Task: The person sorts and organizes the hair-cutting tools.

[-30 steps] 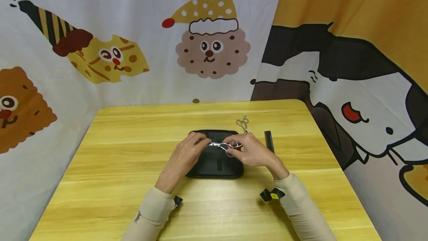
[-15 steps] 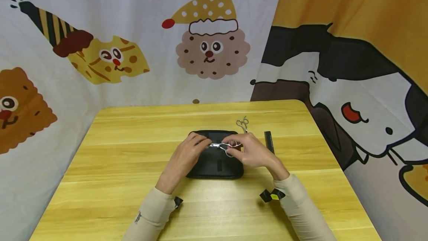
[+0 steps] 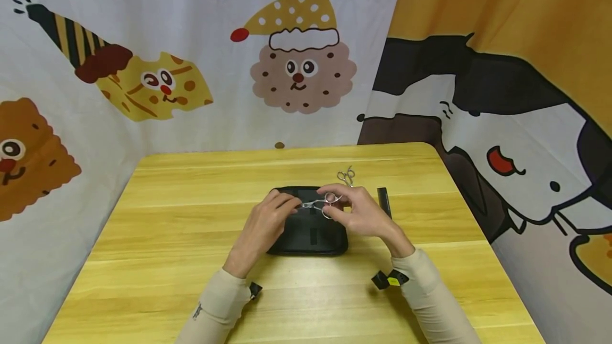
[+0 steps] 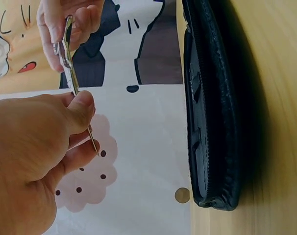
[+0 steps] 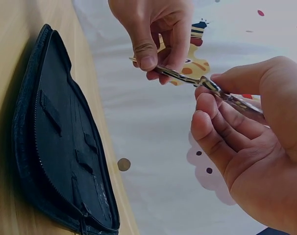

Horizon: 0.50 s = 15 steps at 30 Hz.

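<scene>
A pair of silver hairdressing scissors [image 3: 315,203] is held in the air above a black zip case [image 3: 306,240]. My left hand [image 3: 265,221] pinches the blades between thumb and fingers, and in the left wrist view the tip of the scissors [image 4: 93,139] pokes out beyond the thumb. At the other end, my right hand [image 3: 360,214] grips the finger rings. The case lies open on the table; small straps and pockets show inside the case [image 5: 65,147] in the right wrist view.
Behind my right hand lies a second pair of silver scissors [image 3: 346,175] on the wooden table [image 3: 191,259]. A black comb [image 3: 384,203] rests to the right, partly hidden by that hand. Printed curtains [image 3: 181,9] hang behind the table.
My right hand has shifted the scissors' ring end slightly up in the head view, and its fingers have changed position around the rings. The left hand keeps its pinch on the blades.
</scene>
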Tool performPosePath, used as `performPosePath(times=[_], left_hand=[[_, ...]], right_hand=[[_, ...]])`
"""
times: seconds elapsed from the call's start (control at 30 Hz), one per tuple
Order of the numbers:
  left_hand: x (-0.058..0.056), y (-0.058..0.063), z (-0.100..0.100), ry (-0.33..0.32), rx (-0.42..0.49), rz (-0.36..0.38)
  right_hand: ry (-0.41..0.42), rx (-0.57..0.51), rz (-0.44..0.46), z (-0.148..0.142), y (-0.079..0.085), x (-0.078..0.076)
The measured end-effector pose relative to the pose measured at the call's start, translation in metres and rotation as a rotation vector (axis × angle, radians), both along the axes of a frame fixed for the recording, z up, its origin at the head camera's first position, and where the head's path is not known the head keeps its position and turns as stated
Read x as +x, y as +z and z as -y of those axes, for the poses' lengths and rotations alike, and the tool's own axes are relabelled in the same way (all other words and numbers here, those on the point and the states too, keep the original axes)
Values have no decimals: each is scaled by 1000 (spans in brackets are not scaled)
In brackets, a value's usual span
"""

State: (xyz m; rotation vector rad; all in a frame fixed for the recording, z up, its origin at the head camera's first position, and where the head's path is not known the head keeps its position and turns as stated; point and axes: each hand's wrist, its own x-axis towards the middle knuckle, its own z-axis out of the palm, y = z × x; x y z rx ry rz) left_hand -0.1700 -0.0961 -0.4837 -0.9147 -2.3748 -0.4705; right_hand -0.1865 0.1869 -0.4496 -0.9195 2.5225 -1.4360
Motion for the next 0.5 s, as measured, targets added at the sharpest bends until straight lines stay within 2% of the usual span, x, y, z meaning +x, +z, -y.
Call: performPosePath(times=[0.13,0.5], left_hand=[[0,0,0,-11,41,9],[-1,0,0,-60,152,42]], right_hand=[[12,-64,16,0,2,1],[22,-133,-51,0,0,1]])
